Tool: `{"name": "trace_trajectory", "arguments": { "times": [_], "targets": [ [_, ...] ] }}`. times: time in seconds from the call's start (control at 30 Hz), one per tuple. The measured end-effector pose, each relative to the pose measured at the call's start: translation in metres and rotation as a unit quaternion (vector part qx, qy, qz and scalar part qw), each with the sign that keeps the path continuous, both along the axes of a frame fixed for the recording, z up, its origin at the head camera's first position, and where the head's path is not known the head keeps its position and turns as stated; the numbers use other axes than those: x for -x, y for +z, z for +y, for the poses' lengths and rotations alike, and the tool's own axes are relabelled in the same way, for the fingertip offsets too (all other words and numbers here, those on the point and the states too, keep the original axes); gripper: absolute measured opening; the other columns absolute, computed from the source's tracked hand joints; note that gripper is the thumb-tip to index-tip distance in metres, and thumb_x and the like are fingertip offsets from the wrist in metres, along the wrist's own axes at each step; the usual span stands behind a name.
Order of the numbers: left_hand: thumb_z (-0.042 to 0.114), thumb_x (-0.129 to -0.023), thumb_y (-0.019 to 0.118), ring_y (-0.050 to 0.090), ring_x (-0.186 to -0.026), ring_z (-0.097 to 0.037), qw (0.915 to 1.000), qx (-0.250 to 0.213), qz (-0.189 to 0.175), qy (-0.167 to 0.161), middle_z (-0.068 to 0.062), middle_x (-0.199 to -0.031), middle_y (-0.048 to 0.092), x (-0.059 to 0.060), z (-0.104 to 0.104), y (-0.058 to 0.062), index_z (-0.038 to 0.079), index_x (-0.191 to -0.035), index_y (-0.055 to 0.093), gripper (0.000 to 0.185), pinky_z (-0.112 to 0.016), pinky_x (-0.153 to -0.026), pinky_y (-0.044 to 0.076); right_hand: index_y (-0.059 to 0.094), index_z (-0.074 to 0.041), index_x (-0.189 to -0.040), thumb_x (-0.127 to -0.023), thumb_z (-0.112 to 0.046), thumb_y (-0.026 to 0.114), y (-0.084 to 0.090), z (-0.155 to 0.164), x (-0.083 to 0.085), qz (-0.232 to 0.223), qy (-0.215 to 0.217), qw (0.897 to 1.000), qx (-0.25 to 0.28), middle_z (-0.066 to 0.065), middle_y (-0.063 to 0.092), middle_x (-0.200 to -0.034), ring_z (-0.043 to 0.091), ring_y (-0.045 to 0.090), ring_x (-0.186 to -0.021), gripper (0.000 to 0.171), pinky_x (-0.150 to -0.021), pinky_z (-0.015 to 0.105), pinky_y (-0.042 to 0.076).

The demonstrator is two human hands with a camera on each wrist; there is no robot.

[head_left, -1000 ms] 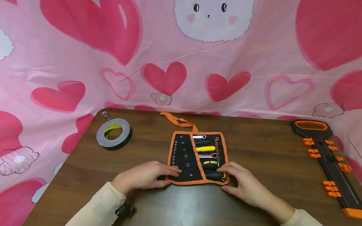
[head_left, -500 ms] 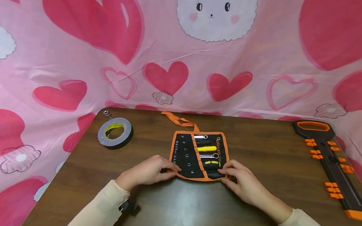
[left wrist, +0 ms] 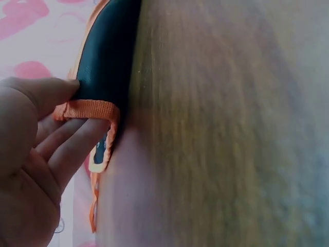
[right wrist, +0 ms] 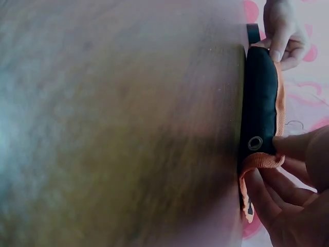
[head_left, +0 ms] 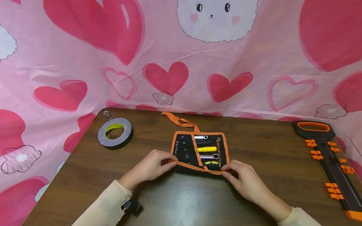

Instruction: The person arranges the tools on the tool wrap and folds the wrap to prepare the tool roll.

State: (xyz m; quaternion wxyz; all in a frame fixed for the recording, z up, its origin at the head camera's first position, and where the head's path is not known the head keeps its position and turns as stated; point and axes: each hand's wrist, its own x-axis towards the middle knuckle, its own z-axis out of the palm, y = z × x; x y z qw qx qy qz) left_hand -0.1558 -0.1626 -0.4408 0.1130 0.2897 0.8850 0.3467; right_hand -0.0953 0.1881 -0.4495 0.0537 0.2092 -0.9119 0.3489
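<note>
A black tool roll [head_left: 197, 151] with orange trim lies open in the middle of the brown table [head_left: 259, 147], with wrenches and yellow-marked tools [head_left: 206, 149] in its pockets. Its near edge is folded up and over. My left hand [head_left: 153, 166] pinches the near left corner [left wrist: 85, 109] between thumb and fingers. My right hand [head_left: 242, 179] pinches the near right corner [right wrist: 262, 160] the same way, beside a metal eyelet [right wrist: 255, 143]. An orange tie strap [head_left: 180, 120] trails from the roll's far side.
A roll of grey tape [head_left: 115, 133] lies at the back left with a small metal piece [head_left: 107, 114] behind it. A long black tool with orange parts [head_left: 332, 162] runs along the right edge. A pink heart-patterned cloth [head_left: 184, 51] rises behind the table.
Both hands have lifted the roll's near edge and carried it away from me, so the fold now covers the lowest pockets. The tape and the long tool have not moved.
</note>
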Motion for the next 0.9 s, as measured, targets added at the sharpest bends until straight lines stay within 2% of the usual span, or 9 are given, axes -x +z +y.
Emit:
{"name": "trace_trajectory", "arguments": {
  "times": [0.2,0.33,0.47,0.73,0.9],
  "targets": [
    [0.014,-0.1,0.078,0.063,-0.068,-0.01,0.9971,-0.015,-0.056,0.049,0.003,-0.085,0.072,0.006,0.006,-0.002,0.011,-0.114,0.083,0.015,-0.025,-0.06,0.056,0.079,-0.018,-0.103,-0.09,-0.014,0.089,0.0,-0.002,0.003,-0.031,-0.004,0.999,0.01,-0.011,0.071,-0.098,-0.002,0.06,-0.083,0.017,-0.071,0.025,0.055],
    [0.012,-0.102,0.075,0.062,-0.066,-0.01,0.9935,-0.036,-0.085,0.067,0.001,-0.083,0.069,0.008,0.009,-0.004,0.01,-0.114,0.081,0.014,-0.025,-0.058,0.053,0.081,-0.015,-0.105,-0.092,-0.014,0.087,0.001,-0.001,0.008,-0.064,-0.008,0.998,0.017,-0.008,0.074,-0.1,-0.001,0.062,-0.084,0.014,-0.073,0.025,0.057],
    [0.01,-0.103,0.072,0.06,-0.065,-0.011,0.9909,-0.048,-0.104,0.07,-0.001,-0.082,0.067,0.011,0.01,-0.008,0.009,-0.116,0.079,0.015,-0.024,-0.057,0.05,0.083,-0.014,-0.107,-0.093,-0.017,0.086,0.001,0.002,0.014,-0.099,-0.017,0.995,0.029,-0.004,0.077,-0.103,0.002,0.063,-0.084,0.014,-0.074,0.024,0.057],
    [0.009,-0.103,0.072,0.057,-0.06,-0.011,0.9914,-0.049,-0.109,0.053,-0.001,-0.078,0.065,0.017,0.013,-0.007,0.006,-0.116,0.077,0.015,-0.024,-0.053,0.047,0.086,-0.015,-0.1,-0.095,-0.018,0.084,0.0,0.007,0.024,-0.137,-0.017,0.987,0.081,-0.001,0.079,-0.097,0.003,0.06,-0.077,0.006,-0.067,0.023,0.053],
    [0.009,-0.103,0.071,0.057,-0.063,-0.012,0.9905,-0.035,-0.115,0.067,-0.002,-0.083,0.066,0.018,0.013,-0.006,0.008,-0.118,0.077,0.016,-0.025,-0.055,0.047,0.086,-0.013,-0.098,-0.095,-0.016,0.083,0.003,0.006,0.03,-0.155,-0.015,0.984,0.086,0.0,0.079,-0.093,0.006,0.06,-0.076,0.004,-0.066,0.024,0.053]
  ]
}}
